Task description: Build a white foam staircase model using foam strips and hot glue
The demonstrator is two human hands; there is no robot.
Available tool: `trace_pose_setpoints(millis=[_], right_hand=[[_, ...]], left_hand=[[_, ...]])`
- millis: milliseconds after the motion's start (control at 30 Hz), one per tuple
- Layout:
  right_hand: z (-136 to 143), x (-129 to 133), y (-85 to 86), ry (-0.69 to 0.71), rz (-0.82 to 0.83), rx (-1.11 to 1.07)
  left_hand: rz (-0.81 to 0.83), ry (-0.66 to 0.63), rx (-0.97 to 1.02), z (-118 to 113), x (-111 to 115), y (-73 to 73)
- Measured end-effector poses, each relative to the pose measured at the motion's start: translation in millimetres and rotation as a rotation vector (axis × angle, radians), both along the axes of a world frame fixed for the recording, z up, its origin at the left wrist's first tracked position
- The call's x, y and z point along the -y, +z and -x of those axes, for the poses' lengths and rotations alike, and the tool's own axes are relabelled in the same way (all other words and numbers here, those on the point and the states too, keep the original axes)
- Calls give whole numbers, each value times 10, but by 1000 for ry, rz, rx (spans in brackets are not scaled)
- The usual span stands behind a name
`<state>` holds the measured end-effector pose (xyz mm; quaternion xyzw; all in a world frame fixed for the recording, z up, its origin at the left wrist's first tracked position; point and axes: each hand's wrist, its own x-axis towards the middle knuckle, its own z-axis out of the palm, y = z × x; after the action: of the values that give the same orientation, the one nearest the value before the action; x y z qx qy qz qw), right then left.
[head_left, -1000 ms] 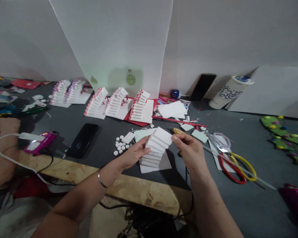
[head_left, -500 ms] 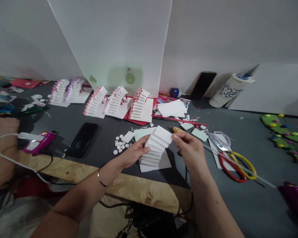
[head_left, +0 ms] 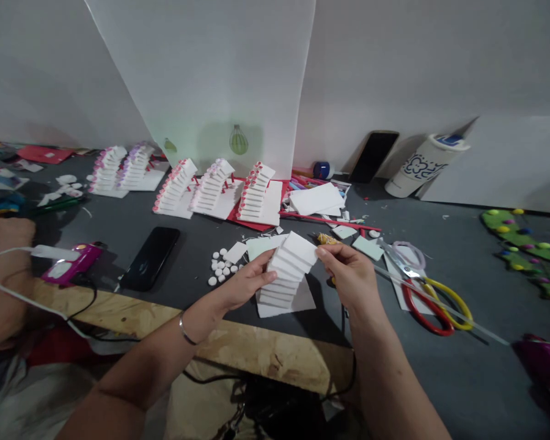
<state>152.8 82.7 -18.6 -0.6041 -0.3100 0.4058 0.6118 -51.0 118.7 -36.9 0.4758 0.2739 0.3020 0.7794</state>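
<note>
A small white foam-board staircase [head_left: 282, 278], its steps fanning upward, stands on a white base board [head_left: 306, 299] at the table's front edge. My left hand [head_left: 242, 284] grips its left side, with the thumb across the steps. At the right, my right hand [head_left: 352, 275] pinches the corner of the top step between thumb and fingers. Several white round discs [head_left: 221, 266] lie left of the staircase. Behind the hands, a yellow glue tube [head_left: 327, 239] is partly visible.
Finished-looking staircases with red and purple dots [head_left: 256, 192] line the back. Scissors [head_left: 428, 293] and a clear glue stick [head_left: 483, 330] lie right; a white cup [head_left: 424, 168] stands behind. Left are a black phone [head_left: 150, 258], a purple glue gun [head_left: 77, 263] and another person's arm [head_left: 7, 263].
Almost nothing differs. Both hands keep the same hold on the staircase; the whole view has shifted very slightly.
</note>
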Motion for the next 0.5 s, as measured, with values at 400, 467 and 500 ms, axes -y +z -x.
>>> trace_pose_setpoints(millis=[400,467,500], right_hand=[[-11,-3,-31,6,8,-2],[-15,-2,-30,3,5,4],[-17,-1,-31,7,0,9]], left_hand=[[-15,-9,16,2,-2,-3],[-17,-7,10,3,-3,-7],[-17,-7,10,3,-4,-9]])
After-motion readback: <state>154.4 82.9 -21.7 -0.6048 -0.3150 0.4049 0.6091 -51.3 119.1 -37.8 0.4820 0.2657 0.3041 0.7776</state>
